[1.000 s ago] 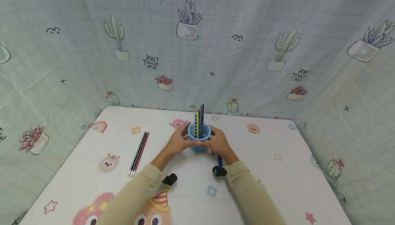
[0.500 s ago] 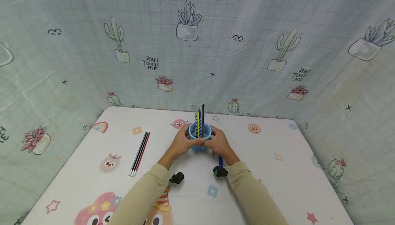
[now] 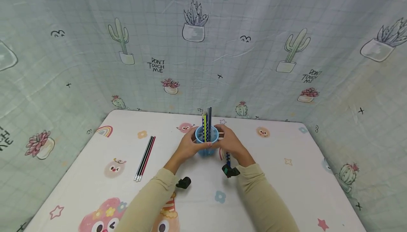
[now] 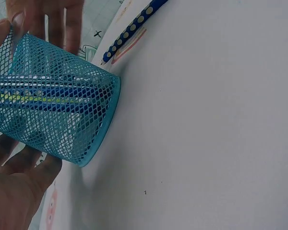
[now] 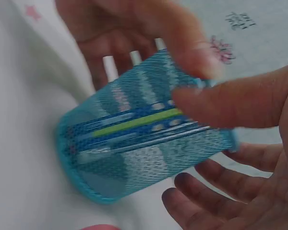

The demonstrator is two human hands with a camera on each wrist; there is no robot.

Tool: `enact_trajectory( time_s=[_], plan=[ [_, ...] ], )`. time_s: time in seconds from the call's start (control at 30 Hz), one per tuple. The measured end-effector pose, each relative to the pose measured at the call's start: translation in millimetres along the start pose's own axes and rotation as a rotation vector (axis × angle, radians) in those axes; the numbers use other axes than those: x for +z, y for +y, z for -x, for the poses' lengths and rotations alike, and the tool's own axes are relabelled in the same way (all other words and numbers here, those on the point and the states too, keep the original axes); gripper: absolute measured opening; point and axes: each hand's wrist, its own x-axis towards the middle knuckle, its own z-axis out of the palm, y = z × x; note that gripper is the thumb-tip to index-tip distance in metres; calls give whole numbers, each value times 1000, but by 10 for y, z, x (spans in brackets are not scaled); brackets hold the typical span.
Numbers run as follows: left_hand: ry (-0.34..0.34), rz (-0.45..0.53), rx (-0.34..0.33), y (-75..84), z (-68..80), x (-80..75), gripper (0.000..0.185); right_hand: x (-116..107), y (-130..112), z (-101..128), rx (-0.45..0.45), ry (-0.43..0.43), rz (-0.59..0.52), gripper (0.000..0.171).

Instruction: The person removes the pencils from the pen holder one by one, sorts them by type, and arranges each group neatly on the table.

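While both hands (image 3: 190, 146) hold the cup (image 3: 206, 140), backdrop (image 3: 155, 64) reads "DON'T TOUCH ME".

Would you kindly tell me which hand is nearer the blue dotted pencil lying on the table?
Right. The right hand is directly over the dotted pencil; the left hand is across the mesh cup from it.

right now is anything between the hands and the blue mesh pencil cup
Nothing visible. The left hand and right hand wrap the blue mesh pencil cup from either side, fingers directly on the mesh.
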Motion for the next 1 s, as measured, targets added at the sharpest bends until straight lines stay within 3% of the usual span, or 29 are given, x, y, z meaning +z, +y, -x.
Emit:
enact_trajectory(
  time_s=[0.17,0.4,0.7,1.0],
  plan=[
    [12,-6,-12,-6,-3,-10,82,-112,-130,19,-8,47,0,74],
    [21,-16,-28,-20,10,-19,83,-77,-243,-24,-28,230,-68,44],
    [6,4,-10,-37,3,-7,77,144,-344,-150,-101,321,-67,36],
    [-5,1,8,-14,10,-11,76,331,-463,-278,-112,422,-13,27]
  ],
)
